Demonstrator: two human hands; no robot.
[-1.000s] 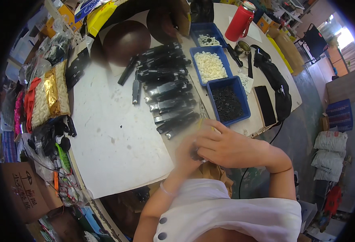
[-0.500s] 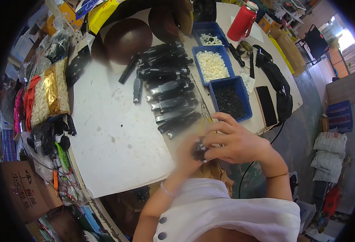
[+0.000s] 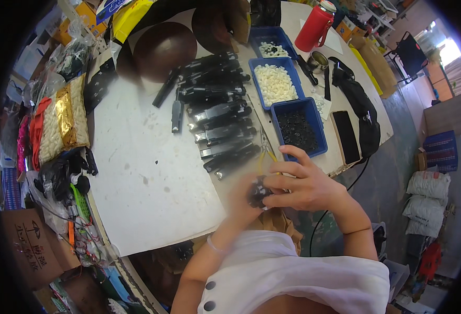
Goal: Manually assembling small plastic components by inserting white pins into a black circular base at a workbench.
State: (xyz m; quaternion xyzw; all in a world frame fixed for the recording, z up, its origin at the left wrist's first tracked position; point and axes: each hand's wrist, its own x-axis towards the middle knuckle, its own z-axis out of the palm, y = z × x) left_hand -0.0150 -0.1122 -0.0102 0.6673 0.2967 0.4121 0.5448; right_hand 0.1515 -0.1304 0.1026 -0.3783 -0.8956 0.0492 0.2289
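Close to the table's near edge, my left hand (image 3: 240, 201) is closed around a black bundle with shiny metal bits (image 3: 257, 192), seen end-on. My fingers there are blurred, and they hide most of the bundle. My right hand (image 3: 311, 184) reaches over from the right, thumb and fingers pressed to the bundle's top, with the index finger raised apart. Just beyond both hands lie yellow-handled pliers (image 3: 264, 156). A row of long black bundles with shiny metal ends (image 3: 222, 112) lies to the far left of my hands.
Blue trays hold small black parts (image 3: 297, 128), white pieces (image 3: 276, 85) and mixed pieces (image 3: 274, 51). Right of them are a phone (image 3: 345, 137), a black cloth pouch (image 3: 361, 104), a metal cup (image 3: 318, 61) and a red flask (image 3: 315, 27). A white sheet (image 3: 152, 193) covers the table's left.
My right hand has shifted slightly, its index finger now a little higher, and more of the yellow pliers shows. The black bundle stays between both hands.
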